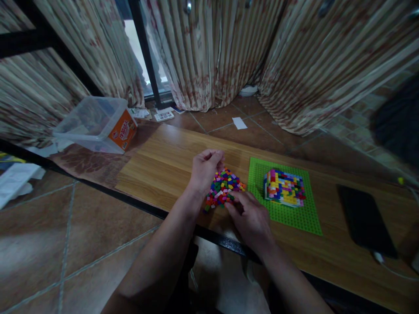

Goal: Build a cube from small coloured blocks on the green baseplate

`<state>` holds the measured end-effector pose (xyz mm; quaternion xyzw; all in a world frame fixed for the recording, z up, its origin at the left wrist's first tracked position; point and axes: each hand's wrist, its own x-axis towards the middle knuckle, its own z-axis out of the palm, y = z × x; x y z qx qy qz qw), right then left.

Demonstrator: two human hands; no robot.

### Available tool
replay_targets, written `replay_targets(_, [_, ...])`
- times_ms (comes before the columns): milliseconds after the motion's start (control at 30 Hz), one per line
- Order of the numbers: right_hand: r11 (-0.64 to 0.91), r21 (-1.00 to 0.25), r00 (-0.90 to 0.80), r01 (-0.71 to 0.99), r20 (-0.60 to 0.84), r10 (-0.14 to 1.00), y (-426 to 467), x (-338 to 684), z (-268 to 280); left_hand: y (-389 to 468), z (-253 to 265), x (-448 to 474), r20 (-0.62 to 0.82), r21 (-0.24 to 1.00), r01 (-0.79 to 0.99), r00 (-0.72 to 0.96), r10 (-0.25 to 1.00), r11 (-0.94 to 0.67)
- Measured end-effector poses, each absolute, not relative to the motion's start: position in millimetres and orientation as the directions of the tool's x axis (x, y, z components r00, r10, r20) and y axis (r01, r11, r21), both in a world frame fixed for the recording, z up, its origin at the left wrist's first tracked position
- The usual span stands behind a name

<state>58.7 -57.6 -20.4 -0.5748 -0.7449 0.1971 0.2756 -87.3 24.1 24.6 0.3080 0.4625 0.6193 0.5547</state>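
Window (133,39): bright white light
Room: a bit dim
Tile floor (29,242): pale shine
Picture edges: stretched, blurry

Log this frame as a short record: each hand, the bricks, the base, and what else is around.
Left hand: fingertips drawn together by the pile's far edge; any brick held is too small to tell
Right hand: thumb and fingers at the pile's near right side
Loose bricks: small, many-coloured, heaped on the wooden tabletop
Green baseplate: right of the pile
Brick block: multicoloured, on the baseplate
Far right: black flat device, white cable at its end
Far left: clear plastic box, orange label
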Motion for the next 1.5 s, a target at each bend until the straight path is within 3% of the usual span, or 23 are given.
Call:
replay_targets(433, [0.281,-0.598,-0.205,0.75,0.194,0.959,-53,59,-20,23,23,-86,-0.147,0.917,-0.392,-0.153,0.977,0.076])
replay_targets(900, [0.309,-0.447,-0.199,0.84,0.278,0.94,-51,53,-26,19,19,-71,-0.169,0.96,-0.241,-0.079,0.983,0.145])
replay_targets(1267, [0.318,-0.712,-0.078,0.626,0.349,0.934,-48,64,-10,19,18,-67,-0.168,0.957,-0.248,-0.066,0.984,0.147])
replay_targets(1500, [0.228,-0.797,0.204,0.559,0.399,0.894,-46,107,2,18,19,-65,-0.16,0.969,-0.2,-0.054,0.986,0.146])
